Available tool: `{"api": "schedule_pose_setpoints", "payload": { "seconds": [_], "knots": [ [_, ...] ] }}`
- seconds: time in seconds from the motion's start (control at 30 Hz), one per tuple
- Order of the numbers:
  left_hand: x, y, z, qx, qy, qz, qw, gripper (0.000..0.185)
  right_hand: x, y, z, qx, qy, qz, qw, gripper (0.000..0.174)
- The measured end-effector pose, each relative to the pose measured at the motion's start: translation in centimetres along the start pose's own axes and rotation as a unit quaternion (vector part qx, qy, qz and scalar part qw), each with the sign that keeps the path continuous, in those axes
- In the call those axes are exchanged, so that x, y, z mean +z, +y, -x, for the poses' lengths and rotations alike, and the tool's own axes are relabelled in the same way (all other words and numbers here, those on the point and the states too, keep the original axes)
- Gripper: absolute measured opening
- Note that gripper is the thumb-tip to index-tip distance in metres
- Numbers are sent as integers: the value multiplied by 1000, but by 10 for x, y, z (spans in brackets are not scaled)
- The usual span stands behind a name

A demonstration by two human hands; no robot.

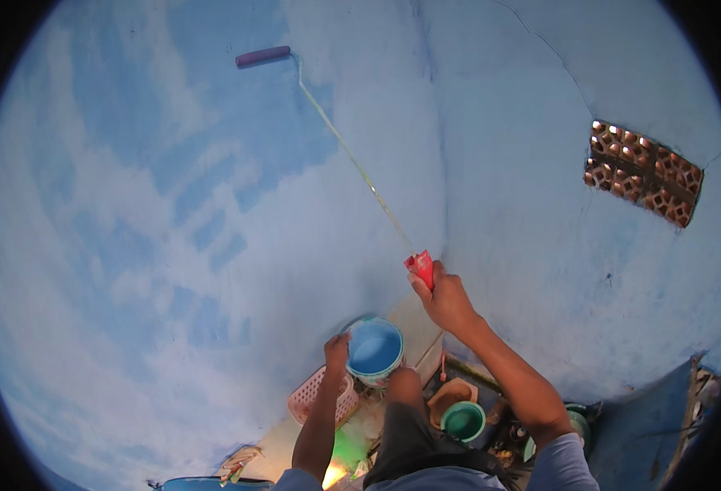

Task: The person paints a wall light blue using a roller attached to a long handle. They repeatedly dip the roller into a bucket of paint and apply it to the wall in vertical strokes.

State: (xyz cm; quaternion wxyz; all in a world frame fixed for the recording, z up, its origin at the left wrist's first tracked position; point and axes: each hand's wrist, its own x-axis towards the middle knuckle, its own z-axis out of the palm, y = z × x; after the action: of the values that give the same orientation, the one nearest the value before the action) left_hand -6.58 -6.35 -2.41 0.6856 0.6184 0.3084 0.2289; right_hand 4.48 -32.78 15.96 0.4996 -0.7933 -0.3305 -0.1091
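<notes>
My right hand [449,302] grips the red handle of a long paint roller [353,158]. Its thin metal rod slants up and left to a purple roller sleeve [262,57], which lies against the painted wall [360,245]. Darker blue patches of paint spread over the paler blue around and below the sleeve. Low in the view, my left hand [336,351] holds the rim of a paint bucket [372,379] at its left side. Blue paint [374,348] shows inside the bucket, and my bent knee [405,386] is close to it.
A pink perforated basket [299,402] sits left of the bucket. A green basin [480,429] and a brown angular container [457,386] lie below my right arm. The right wall has a terracotta ventilation block [646,173]. A crumpled wrapper [240,461] lies at lower left.
</notes>
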Motion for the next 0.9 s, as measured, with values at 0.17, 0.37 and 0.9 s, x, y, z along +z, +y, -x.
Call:
{"api": "schedule_pose_setpoints", "payload": {
  "seconds": [0.17,0.37,0.9],
  "knots": [
    [-7,-3,-4,-11,-3,16,1000,13,20,29,58,-19,-11,13,1000,48],
    [-3,-12,-10,0,-7,20,1000,19,0,11,29,-41,14,-6,999,41],
    [-5,-9,-4,18,-7,18,1000,14,-12,-9,56,41,-6,-32,999,40]
  ]
}}
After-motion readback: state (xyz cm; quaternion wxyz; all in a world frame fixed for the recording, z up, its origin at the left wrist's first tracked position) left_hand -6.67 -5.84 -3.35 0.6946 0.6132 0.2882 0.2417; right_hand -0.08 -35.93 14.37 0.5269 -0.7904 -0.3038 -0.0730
